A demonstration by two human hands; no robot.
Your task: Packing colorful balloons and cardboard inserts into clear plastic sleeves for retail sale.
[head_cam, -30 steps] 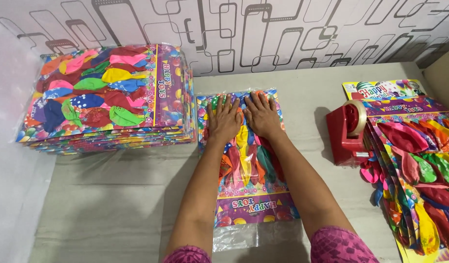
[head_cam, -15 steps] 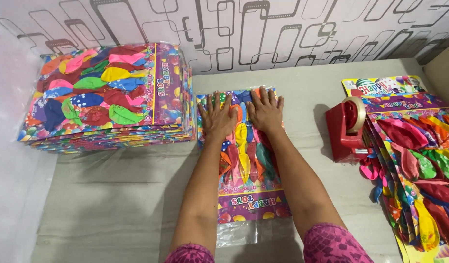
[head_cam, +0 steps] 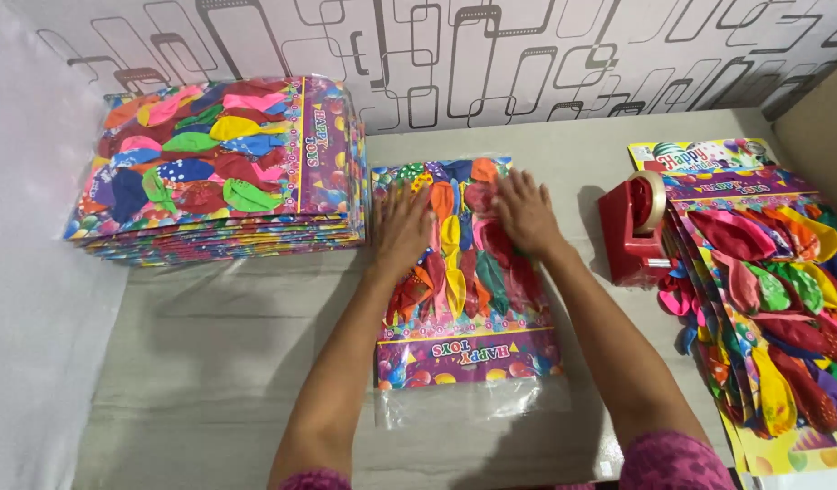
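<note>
Clear plastic sleeve of balloons (head_cam: 464, 272), pressed flat at mid-counter (head_cam: 219, 363).
Left hand (head_cam: 402, 227) and right hand (head_cam: 525, 213) rest palm-down on it, fingers spread, grasping nothing. Risk: uneven pressure may likely slide the slick sleeve, bunching balloons toward the open lower end; tape dispenser (head_cam: 634, 227) stands near the right hand.

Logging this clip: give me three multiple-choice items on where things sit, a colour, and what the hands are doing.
1. Where is the tape dispenser?
A. right of the middle pack
B. on the left stack
C. under the pack

2. What colour is the dispenser?
A. blue
B. red
C. white

3. How do the hands rest on the pack?
A. fists closed
B. lifted off
C. flat, palms down

Answers: 1 A, it stands right of the pack; 2 B, its body is red; 3 C, left hand and right hand lie spread on it.
</note>
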